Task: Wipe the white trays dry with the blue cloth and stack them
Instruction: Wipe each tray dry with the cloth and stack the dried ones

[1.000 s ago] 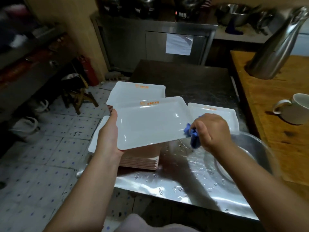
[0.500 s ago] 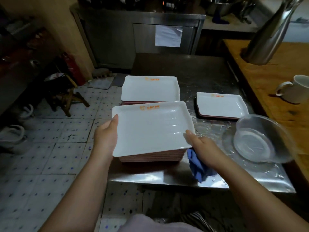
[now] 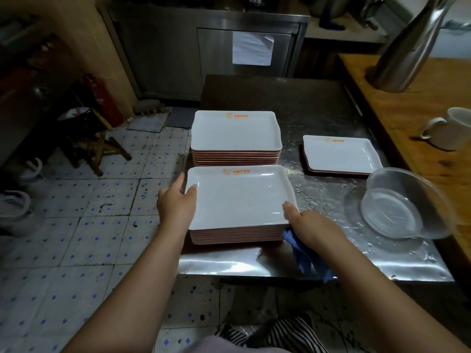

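**Tray set down on the near stack**

Tray [image 3: 239, 197] now lies flat on top of the near stack [image 3: 237, 234], at the front edge of the steel table [image 3: 328, 103]; a second ago it was tilted up in the air and the cloth [image 3: 305, 258] was rubbing its right rim; half a second ago it was just coming onto the pile; so wiping of this one looks finished and it counts as stacked.

Left hand [image 3: 175, 205], at 9 o'clock of the tray, holds the left rim, thumb over the edge and fingers curled behind it; right hand [image 3: 313, 228], at 4 o'clock, rests its thumb on the near right corner while the cloth hangs bunched beneath the palm, apparently clamped in the hidden fingers.

Far stack [image 3: 235, 135] stands at 12 o'clock, just behind; a lone tray [image 3: 341, 155] lies at 2 o'clock on a wet patch, likely the next to dry; a clear bowl [image 3: 402, 205] sits at 3 o'clock.

Compared with a second ago, the view has pulled back and lifted, so both piles and the bowl show whole; the hands have dropped from wiping height to table level.
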